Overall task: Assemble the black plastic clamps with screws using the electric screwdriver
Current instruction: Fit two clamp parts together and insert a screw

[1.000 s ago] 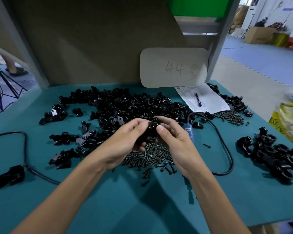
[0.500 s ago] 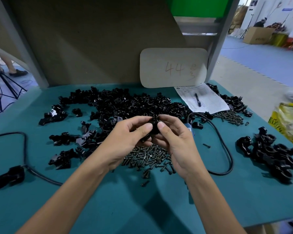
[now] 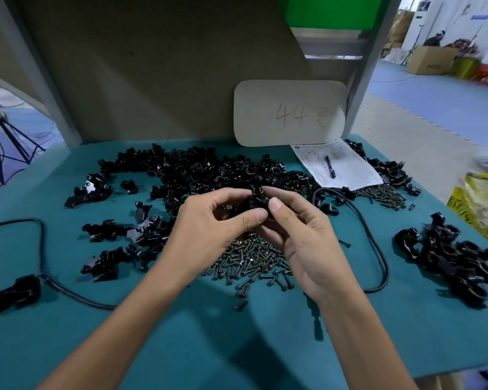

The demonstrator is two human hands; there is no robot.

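**Operator:** What are my fingers doing?

**Spotter:** Your thumbs [image 3: 251, 216] sit side by side, pressed on the near face of a black plastic clamp [image 3: 255, 199]. Your other fingertips curl round its far side, so you pinch it between both hands. Your left hand [image 3: 209, 223] takes it from the left and your right hand [image 3: 302, 235] from the right. Its round open end shows just above your thumbs.

**Operator:** Where is the clamp?

**Spotter:** It is in your hands, over the far edge of the pile of screws [image 3: 251, 257] on the teal table [image 3: 237, 347]. Behind your hands spreads the big heap of loose clamp parts [image 3: 209, 173]. Smaller clusters [image 3: 104, 229] lie to your left.

**Operator:** And farther out?

**Spotter:** A black cable [image 3: 378, 249] loops past your right wrist. Beyond it, a group of clamps [image 3: 457, 254] sits near the table's right edge. At the back right lies a printed sheet [image 3: 347, 167] with a pen [image 3: 329, 166] on it. A second scatter of screws [image 3: 383, 194] lies just beside that sheet. A card marked "44" [image 3: 289, 114] leans on the back panel.
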